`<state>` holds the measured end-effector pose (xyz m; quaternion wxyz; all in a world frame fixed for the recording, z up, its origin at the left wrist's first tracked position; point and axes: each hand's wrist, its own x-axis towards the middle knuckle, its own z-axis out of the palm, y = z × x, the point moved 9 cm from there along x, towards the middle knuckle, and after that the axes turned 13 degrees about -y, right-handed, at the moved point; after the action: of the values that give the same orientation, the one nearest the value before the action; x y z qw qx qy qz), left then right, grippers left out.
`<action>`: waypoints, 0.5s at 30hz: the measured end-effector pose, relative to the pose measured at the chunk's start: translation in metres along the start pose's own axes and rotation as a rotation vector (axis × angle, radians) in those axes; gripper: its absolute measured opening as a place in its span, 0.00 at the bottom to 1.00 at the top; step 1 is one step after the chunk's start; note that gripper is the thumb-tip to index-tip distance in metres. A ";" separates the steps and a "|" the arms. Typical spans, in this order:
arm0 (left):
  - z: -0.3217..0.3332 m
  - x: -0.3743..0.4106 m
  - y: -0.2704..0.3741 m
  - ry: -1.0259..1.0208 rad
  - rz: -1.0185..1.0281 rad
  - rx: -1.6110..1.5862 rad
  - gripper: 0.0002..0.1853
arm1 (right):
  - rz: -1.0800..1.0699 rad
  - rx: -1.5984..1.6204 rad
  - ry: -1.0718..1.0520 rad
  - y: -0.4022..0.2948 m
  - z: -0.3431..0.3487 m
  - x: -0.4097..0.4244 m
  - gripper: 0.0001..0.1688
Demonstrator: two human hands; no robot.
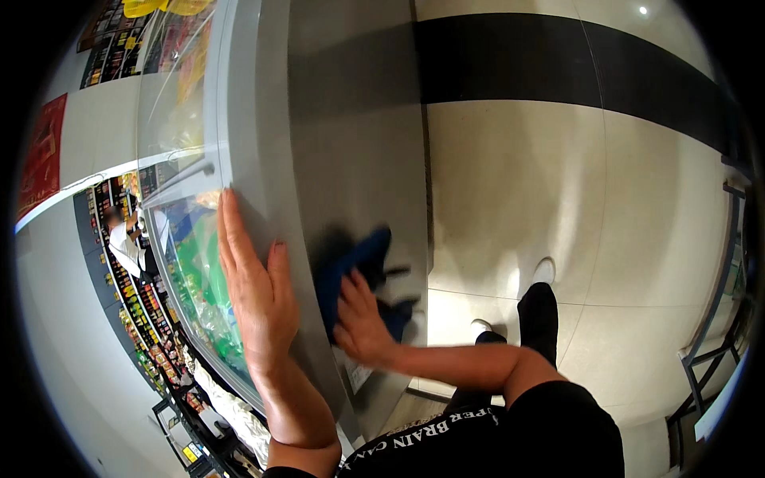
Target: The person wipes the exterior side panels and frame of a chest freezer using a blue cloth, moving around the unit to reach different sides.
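Note:
My left hand lies flat along the grey top rim of a chest freezer, thumb apart from the fingers, holding nothing. Beside its fingertips is the freezer's clear sliding glass. Green and clear plastic packages show inside, beneath the glass. Lower down, my right hand presses a dark blue cloth against the freezer's grey front panel. The cloth is bunched, and its loose ends are blurred. A pale label on the panel is partly covered by my right forearm and hand.
Shelves of packaged goods run along the far side, where a person in a white top stands. Beige floor tiles with a black band lie beside the freezer. A dark metal frame rack stands at the right.

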<state>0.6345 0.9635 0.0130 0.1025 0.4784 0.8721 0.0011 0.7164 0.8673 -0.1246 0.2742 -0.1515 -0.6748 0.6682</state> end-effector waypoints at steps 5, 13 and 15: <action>0.003 0.002 0.001 -0.002 -0.050 -0.028 0.33 | -0.037 -0.007 0.164 0.027 -0.025 0.025 0.26; 0.000 -0.008 -0.008 0.005 -0.235 0.049 0.34 | 0.076 0.006 0.411 0.209 -0.073 0.072 0.30; -0.001 -0.004 -0.003 0.047 -0.196 0.105 0.33 | 0.355 0.065 0.471 0.290 -0.084 0.066 0.30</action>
<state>0.6338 0.9588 0.0143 0.0563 0.3953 0.9158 -0.0432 0.6649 0.9917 -0.4032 0.3069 -0.4094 -0.5337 0.6734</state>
